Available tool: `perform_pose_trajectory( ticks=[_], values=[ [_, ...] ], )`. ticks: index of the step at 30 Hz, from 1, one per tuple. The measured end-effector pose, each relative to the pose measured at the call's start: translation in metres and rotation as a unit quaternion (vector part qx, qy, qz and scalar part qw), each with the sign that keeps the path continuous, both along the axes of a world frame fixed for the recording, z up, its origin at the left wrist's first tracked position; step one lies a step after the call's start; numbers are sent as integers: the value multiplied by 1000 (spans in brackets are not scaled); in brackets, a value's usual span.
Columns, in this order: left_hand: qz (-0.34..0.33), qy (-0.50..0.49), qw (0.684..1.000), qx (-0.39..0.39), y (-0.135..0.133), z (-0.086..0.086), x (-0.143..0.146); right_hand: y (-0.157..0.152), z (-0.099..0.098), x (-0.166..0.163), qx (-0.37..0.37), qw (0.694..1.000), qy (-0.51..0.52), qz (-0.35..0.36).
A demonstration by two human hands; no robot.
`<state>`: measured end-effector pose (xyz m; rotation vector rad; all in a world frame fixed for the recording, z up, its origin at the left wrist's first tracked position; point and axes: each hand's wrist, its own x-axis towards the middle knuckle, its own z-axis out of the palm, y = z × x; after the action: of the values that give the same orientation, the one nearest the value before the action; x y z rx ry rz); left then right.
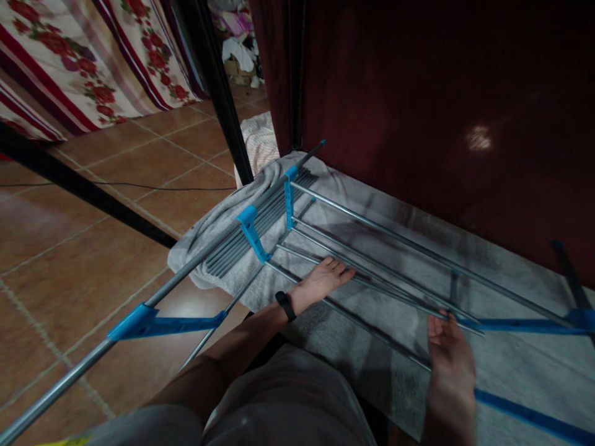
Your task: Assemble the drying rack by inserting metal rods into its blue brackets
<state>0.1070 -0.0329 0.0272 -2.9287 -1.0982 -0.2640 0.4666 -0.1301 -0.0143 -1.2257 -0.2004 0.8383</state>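
Here, a thin rod point(300, 254) slants rightward from under the left hand point(325, 280) (grip unclear) to the pinching right hand point(449, 345).

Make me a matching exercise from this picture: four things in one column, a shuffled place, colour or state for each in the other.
1. Right hand
2. Black wristband
3. Curtain
4. Large panel

A. Flower-patterned
B. Fingers at a thin metal rod
C. Dark red
D. Around the left wrist

Pairs: 1-B, 2-D, 3-A, 4-C
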Motion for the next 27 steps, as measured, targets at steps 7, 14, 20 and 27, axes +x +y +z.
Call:
perform_pose_trajectory(
  ticks=[7, 14, 20, 27],
  values=[
    [0, 6, 1000, -24, 4, 18, 6, 10, 3, 12, -53, 998, -1, -33],
    [-1, 7, 1000, -21, 2, 20, 6, 6, -2, 21, -46, 998, -3, -31],
    [8, -8, 1000, -29, 3, 23, 3, 6, 11, 13, -13, 999, -10, -33],
    [30, -51, 998, -3, 9, 23, -8, 14, 42, -16, 28, 997, 38, -60]
  ],
)
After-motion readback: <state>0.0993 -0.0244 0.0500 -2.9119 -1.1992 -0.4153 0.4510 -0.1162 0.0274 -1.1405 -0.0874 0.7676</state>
